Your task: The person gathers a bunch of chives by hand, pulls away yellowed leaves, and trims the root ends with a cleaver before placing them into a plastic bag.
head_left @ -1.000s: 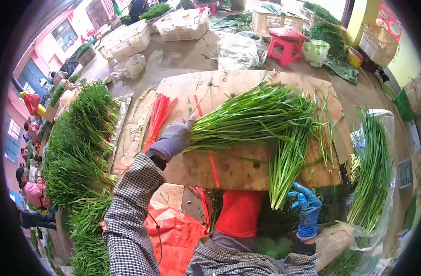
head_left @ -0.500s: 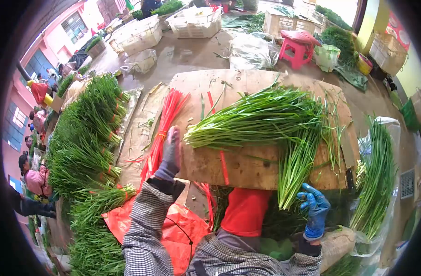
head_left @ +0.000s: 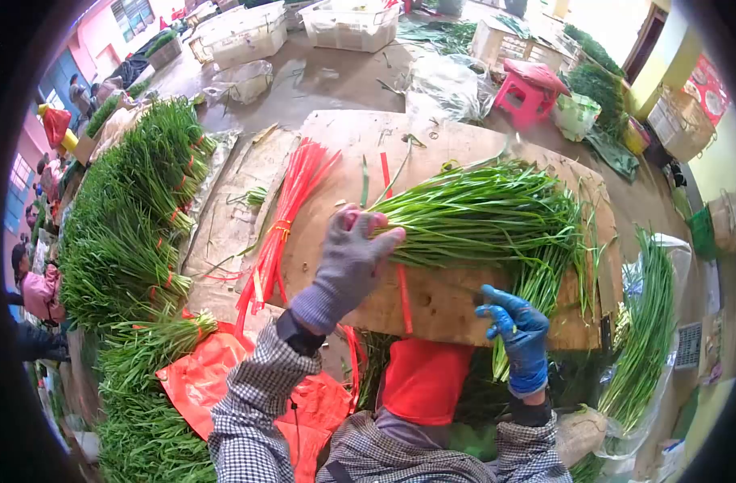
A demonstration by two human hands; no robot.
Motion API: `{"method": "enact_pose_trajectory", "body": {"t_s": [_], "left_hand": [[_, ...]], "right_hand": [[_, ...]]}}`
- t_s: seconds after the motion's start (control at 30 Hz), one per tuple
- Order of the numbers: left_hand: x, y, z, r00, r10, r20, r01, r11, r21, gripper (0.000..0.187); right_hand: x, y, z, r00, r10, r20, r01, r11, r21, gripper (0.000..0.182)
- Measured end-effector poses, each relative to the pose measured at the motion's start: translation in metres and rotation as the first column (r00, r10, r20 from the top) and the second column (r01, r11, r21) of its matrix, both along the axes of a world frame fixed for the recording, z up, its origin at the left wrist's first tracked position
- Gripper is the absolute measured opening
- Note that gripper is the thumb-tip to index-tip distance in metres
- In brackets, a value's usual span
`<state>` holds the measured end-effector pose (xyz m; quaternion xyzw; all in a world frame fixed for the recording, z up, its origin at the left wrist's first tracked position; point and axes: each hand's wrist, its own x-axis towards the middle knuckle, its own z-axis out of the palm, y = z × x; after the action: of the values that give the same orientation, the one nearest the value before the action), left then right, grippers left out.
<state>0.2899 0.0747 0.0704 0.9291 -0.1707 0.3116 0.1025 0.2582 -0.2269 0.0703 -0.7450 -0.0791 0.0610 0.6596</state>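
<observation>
My left hand (head_left: pixel 350 256), in a grey glove, closes round the pale stem ends of a bundle of green stalks (head_left: pixel 480 211) lying on the wooden board (head_left: pixel 344 298). The blue-gloved right hand (head_left: pixel 517 332) is over the board's front edge, fingers partly curled and apart, holding nothing. Beneath and beside the bundle, more stalks (head_left: pixel 537 288) slant toward that edge. A red strip (head_left: pixel 404 298) lies on the board, running under the bundle. Left of my left hand is a tied bunch of red strips (head_left: pixel 286 217).
Tied green bunches (head_left: pixel 126 233) are piled at the left. Loose stalks (head_left: pixel 645 338) lie on plastic at the right. Beyond the board stand a pink stool (head_left: pixel 529 92), plastic bags (head_left: pixel 444 88) and white crates (head_left: pixel 352 26). A person (head_left: pixel 39 286) is at the far left.
My left hand has moved right and taken hold of the bundle's stem ends. My right hand has shifted up and left, off the slanting stalks. The whole view has shifted slightly.
</observation>
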Motion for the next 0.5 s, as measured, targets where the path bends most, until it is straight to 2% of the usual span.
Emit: {"method": "enact_pose_trajectory", "body": {"t_s": [0.03,0.1,0.13,0.17,0.23,0.27,0.3,0.37,0.4,0.5], "left_hand": [[0.007,0.0,-0.005,1.0,0.004,-0.001,-0.004,1.0,-0.004,0.022],[0.026,-0.002,-0.014,0.987,-0.012,-0.161,0.013,1.0,0.005,0.031],[0.036,-0.002,-0.016,0.997,-0.058,-0.05,0.059,0.998,0.027,0.024],[0.04,-0.002,-0.019,0.996,-0.063,-0.055,0.064,0.998,0.023,0.024],[0.045,-0.006,-0.008,0.882,-0.041,-0.47,-0.089,0.964,-0.251,0.019],[0.051,-0.005,-0.017,0.891,0.082,-0.447,-0.207,0.949,-0.24,0.019],[0.057,-0.002,-0.023,0.888,0.083,-0.453,-0.209,0.949,-0.237,0.019],[0.065,0.006,-0.033,0.937,-0.016,-0.348,0.025,0.999,0.021,0.019],[0.059,0.001,-0.013,0.955,-0.084,-0.286,0.119,0.987,0.11,0.02],[0.061,0.001,-0.02,0.954,-0.094,-0.286,0.102,0.995,0.014,0.012]], "right_hand": [[0.0,0.007,-0.001,1.0,0.016,-0.015,-0.016,1.0,0.014,0.026],[-0.001,0.013,-0.003,1.0,0.01,-0.002,-0.01,0.999,0.037,0.026],[-0.002,0.011,-0.006,0.999,0.023,-0.028,-0.022,0.999,0.033,0.028],[-0.002,0.01,-0.009,0.998,0.037,-0.053,-0.035,0.999,0.03,0.03],[-0.002,0.003,-0.015,0.999,0.012,-0.049,-0.011,1.0,0.018,0.029],[-0.001,0.0,-0.017,0.997,-0.005,-0.072,0.007,1.0,0.026,0.029],[0.0,-0.004,-0.019,0.995,-0.02,-0.095,0.023,0.999,0.035,0.029],[0.0,-0.009,-0.022,0.994,-0.002,-0.113,0.002,1.0,-0.001,0.029],[-0.001,-0.008,-0.021,0.996,0.0,-0.092,-0.002,1.0,-0.021,0.029],[-0.004,-0.011,-0.022,0.997,-0.01,-0.079,0.008,1.0,-0.022,0.029]]}}
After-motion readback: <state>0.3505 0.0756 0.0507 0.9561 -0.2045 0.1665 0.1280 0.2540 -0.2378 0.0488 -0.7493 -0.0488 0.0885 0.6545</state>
